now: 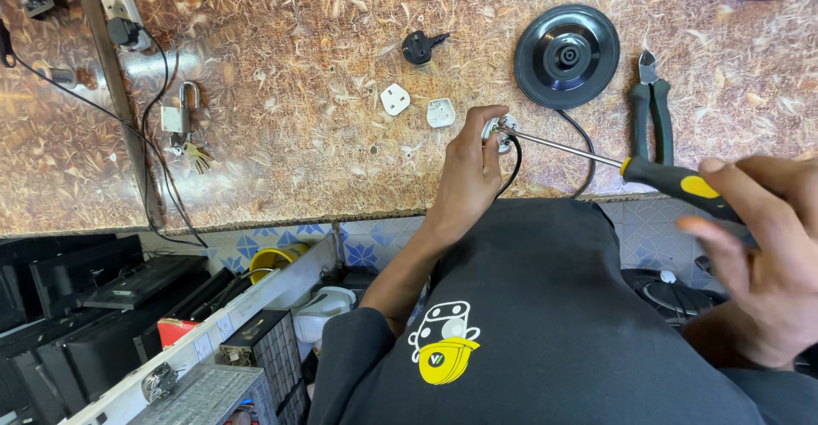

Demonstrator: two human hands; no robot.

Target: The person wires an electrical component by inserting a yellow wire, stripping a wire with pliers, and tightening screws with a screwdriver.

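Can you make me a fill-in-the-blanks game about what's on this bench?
1. The right hand holds a ____ with a yellow and black handle.
2. The left hand holds a small white ____ part.
3. The pliers lie to the ____ of the round black kettle base.
4. Keys hang from the silver ____.

Missing words: screwdriver, plug, right, padlock

On the surface (281, 67) before me: pliers (651, 109), a padlock with keys (181, 122), a black plug (419, 46), two white plug covers (394, 98).

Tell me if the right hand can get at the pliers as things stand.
Probably not right away: the right hand is gripping the screwdriver. The pliers lie bare on the counter just beyond it, nothing covering them.
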